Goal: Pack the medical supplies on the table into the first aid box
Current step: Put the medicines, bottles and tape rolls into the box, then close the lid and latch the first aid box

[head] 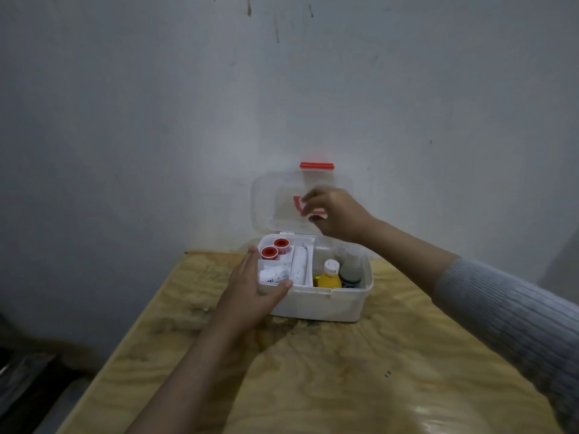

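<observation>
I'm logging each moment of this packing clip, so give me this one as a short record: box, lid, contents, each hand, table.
box: white first aid box on the wooden table, near the wall
lid: clear lid raised upright, red latch at its top edge
contents: two red-capped rolls in the tray's rear-left compartment; white packets in front; yellow bottle and grey bottle in the right side
left hand: flat against the box's left front corner, thumb on the rim
right hand: at the raised lid, blurred; contact unclear
table: no loose supplies visible
</observation>
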A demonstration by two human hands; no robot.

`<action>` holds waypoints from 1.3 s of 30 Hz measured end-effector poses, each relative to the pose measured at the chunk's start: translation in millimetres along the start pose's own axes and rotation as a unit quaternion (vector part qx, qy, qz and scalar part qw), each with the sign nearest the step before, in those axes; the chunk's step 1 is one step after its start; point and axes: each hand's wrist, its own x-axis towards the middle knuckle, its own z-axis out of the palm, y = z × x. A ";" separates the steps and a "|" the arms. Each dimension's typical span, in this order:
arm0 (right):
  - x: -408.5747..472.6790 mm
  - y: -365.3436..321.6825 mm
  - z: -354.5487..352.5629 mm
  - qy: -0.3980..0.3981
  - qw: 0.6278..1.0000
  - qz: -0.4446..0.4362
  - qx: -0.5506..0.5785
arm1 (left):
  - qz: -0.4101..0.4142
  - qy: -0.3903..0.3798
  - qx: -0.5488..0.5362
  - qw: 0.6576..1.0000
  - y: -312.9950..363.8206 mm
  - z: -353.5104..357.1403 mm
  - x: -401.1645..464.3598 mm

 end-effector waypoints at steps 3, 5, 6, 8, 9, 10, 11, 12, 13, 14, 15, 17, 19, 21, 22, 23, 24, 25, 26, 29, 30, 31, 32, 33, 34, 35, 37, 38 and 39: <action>-1.2 11.1 -15.6 0.174 0.983 -0.003 -0.050 | 0.001 0.006 -0.003 1.000 0.6 0.0 0.6; -0.2 20.1 -23.1 0.234 0.969 0.033 -0.074 | -0.005 0.006 -0.002 1.000 1.3 0.3 0.8; 0.4 24.0 -25.5 0.238 0.966 0.062 -0.074 | -0.008 0.005 0.000 1.000 2.2 -0.2 0.5; -0.9 29.4 -26.4 0.217 0.967 0.125 -0.053 | -0.010 0.005 0.000 1.000 3.2 -0.3 0.4; -2.6 31.0 -25.5 0.204 0.967 0.147 -0.030 | -0.010 0.004 0.001 1.000 4.0 0.0 0.5; -4.6 31.4 -24.1 0.194 0.968 0.159 -0.007 | -0.010 0.003 0.002 1.000 4.4 -0.4 0.0; -6.8 31.7 -22.8 0.192 0.968 0.161 0.012 | -0.010 0.004 0.005 1.000 5.4 -0.7 -0.2; -9.3 31.4 -22.1 0.197 0.967 0.158 0.025 | -0.010 0.005 0.008 1.000 5.4 -1.0 -0.7; -11.6 30.6 -22.6 0.208 0.965 0.156 0.035 | -0.010 0.006 0.010 1.000 5.1 -0.9 -0.5; -14.0 29.3 -23.7 0.221 0.961 0.159 0.047 | -0.012 0.006 0.012 1.000 5.3 -1.4 -0.8; -16.9 26.9 -25.1 0.233 0.956 0.165 0.063 | -0.014 0.005 0.012 1.000 4.6 -1.5 -0.7; -24.8 19.2 -26.5 0.250 0.948 0.171 0.097 | -0.014 0.004 0.011 1.000 5.1 -2.0 -1.6; -36.4 7.9 -24.8 0.243 0.947 0.170 0.123 | -0.009 0.012 0.002 1.000 6.7 -3.1 -2.9; -51.6 -2.8 -17.4 0.209 0.954 0.168 0.135 | -0.015 0.025 -0.014 0.999 9.6 -4.3 -5.7; -60.0 -6.9 -12.2 0.192 0.957 0.166 0.141 | -0.017 0.034 -0.021 0.999 10.8 -5.1 -8.0; -68.5 -9.7 -6.7 0.180 0.959 0.162 0.147 | -0.010 0.048 -0.024 0.999 12.1 -5.3 -10.2; -76.7 -11.8 -1.6 0.169 0.962 0.153 0.151 | 0.007 0.069 -0.021 0.997 13.8 -5.9 -13.1; -84.7 -13.2 3.3 0.154 0.966 0.143 0.152 | 0.032 0.092 -0.015 0.995 14.3 -5.5 -14.9; -92.3 -14.5 7.6 0.135 0.970 0.135 0.150 | 0.063 0.114 -0.005 0.991 15.5 -5.5 -16.8; -110.6 -17.4 18.8 0.080 0.981 0.117 0.132 | 0.153 0.146 0.033 0.977 15.7 -6.4 -17.4; -114.9 -17.9 21.6 0.072 0.983 0.113 0.126 | 0.180 0.146 0.049 0.972 15.2 -5.7 -15.8; -117.7 -18.3 23.3 0.070 0.984 0.110 0.125 | 0.201 0.139 0.058 0.968 15.0 -4.8 -14.5; -119.4 -18.8 23.5 0.072 0.983 0.108 0.130 | 0.212 0.128 0.055 0.967 14.7 -3.8 -13.6; -120.2 -19.3 23.2 0.077 0.981 0.111 0.142 | 0.214 0.118 0.041 0.969 14.5 -2.7 -13.1; -120.2 -20.5 22.3 0.085 0.976 0.119 0.158 | 0.212 0.113 0.020 0.970 14.3 -1.8 -12.8; -119.6 -21.9 21.9 0.098 0.970 0.134 0.177 | 0.210 0.113 0.001 0.971 14.2 -1.2 -12.7; -117.1 -25.7 22.9 0.130 0.954 0.170 0.211 | 0.208 0.117 -0.015 0.971 12.6 -1.0 -11.8; -115.1 -27.6 24.5 0.144 0.946 0.188 0.222 | 0.209 0.120 -0.017 0.970 11.5 -1.0 -11.0; -113.0 -30.0 25.9 0.155 0.939 0.205 0.229 | 0.209 0.121 -0.017 0.970 10.9 -1.3 -10.5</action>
